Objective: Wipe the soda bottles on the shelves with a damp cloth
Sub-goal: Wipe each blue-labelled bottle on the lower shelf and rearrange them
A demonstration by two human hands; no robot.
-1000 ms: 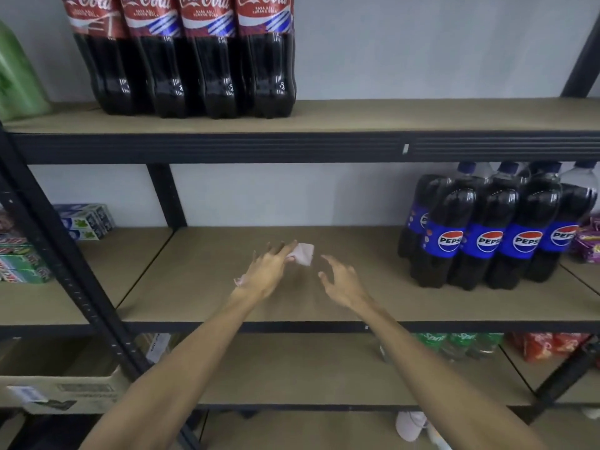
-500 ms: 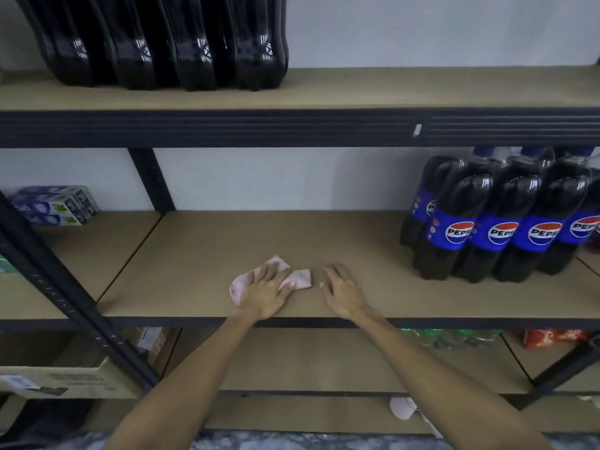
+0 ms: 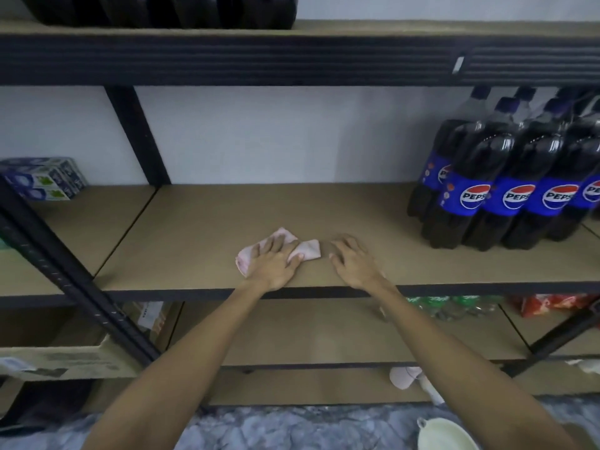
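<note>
While the left hand (image 3: 272, 261) lies flat on the pink cloth (image 3: 310, 250), fingers straight and pressing it to the shelf (image 3: 211, 222), I see the right hand (image 3: 354, 264) resting empty just beside it, fingers relaxed. Upright Pepsi bottles (image 3: 506, 190) stand well to the right, nearer the right hand, so I judge the cloth must travel rightward.

Two hands in play, left hand (image 3: 272, 264) and right hand (image 3: 354, 264); one pink cloth (image 3: 310, 247); four Pepsi bottles (image 3: 519, 193) fronting mid-right, more behind, count unclear.
</note>
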